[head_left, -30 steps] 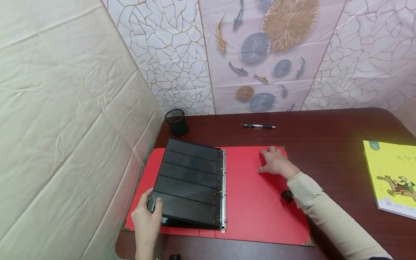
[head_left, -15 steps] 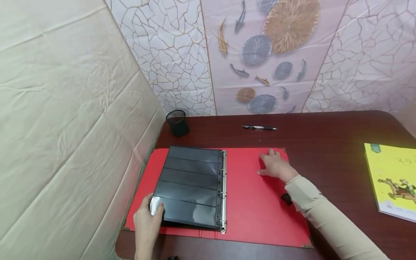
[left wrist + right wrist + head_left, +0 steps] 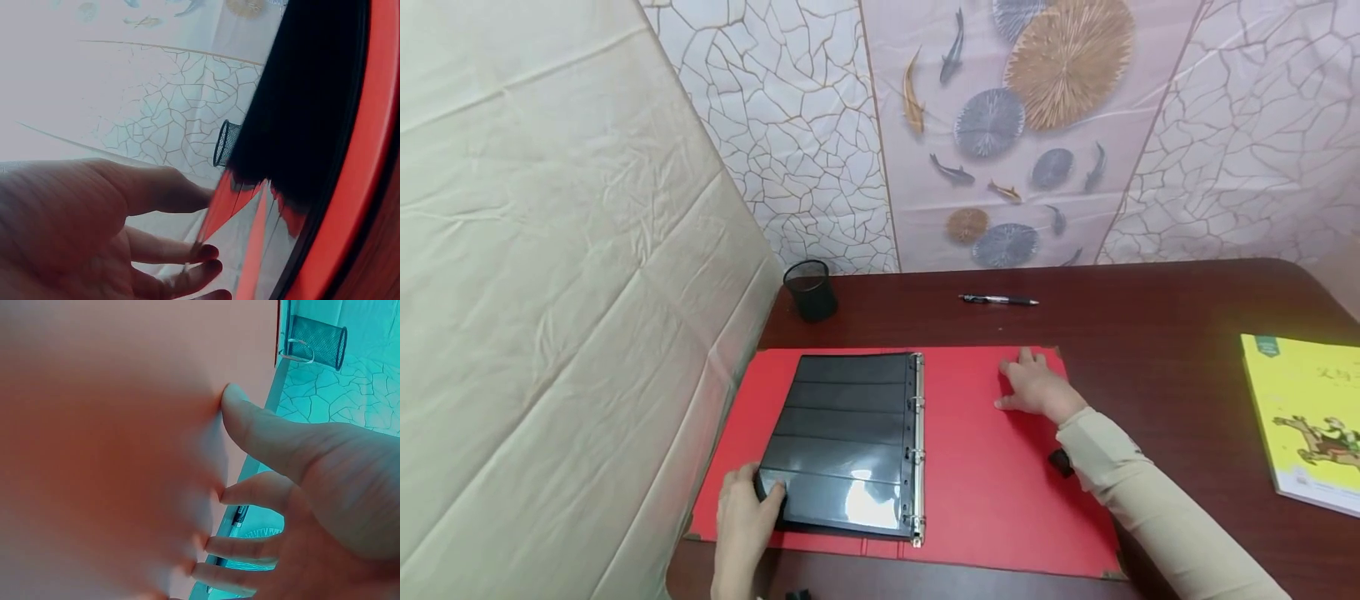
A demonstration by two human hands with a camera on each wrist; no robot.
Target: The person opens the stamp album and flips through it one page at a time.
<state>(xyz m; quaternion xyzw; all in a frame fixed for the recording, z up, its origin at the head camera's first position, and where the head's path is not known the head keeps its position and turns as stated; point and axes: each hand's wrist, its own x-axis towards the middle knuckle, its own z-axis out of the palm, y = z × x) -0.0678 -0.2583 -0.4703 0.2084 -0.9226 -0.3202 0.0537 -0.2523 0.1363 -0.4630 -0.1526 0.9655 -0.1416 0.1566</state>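
A red ring binder (image 3: 985, 500) lies spread out on the table, its metal rings (image 3: 917, 457) running down the middle. Black pocket pages (image 3: 842, 417) threaded on the rings cover much of its left side and reflect light near the bottom. At their lower left corner my left hand (image 3: 743, 521) grips the pages, thumb on top and fingers at the outer edge. In the left wrist view the thumb (image 3: 162, 190) meets the page edge. My right hand (image 3: 1036, 387) rests its spread fingertips on the bare right cover, as the right wrist view also shows.
Behind the binder stand a black mesh pen cup (image 3: 811, 292) at the left and a pen (image 3: 998, 300) lying flat. A yellow book (image 3: 1307, 417) lies at the far right. A fabric-covered wall (image 3: 587, 333) borders the left side.
The black pages have come down from a tilt to lie nearly flat on the left cover, with my left hand still at their corner. My right hand stays in place.
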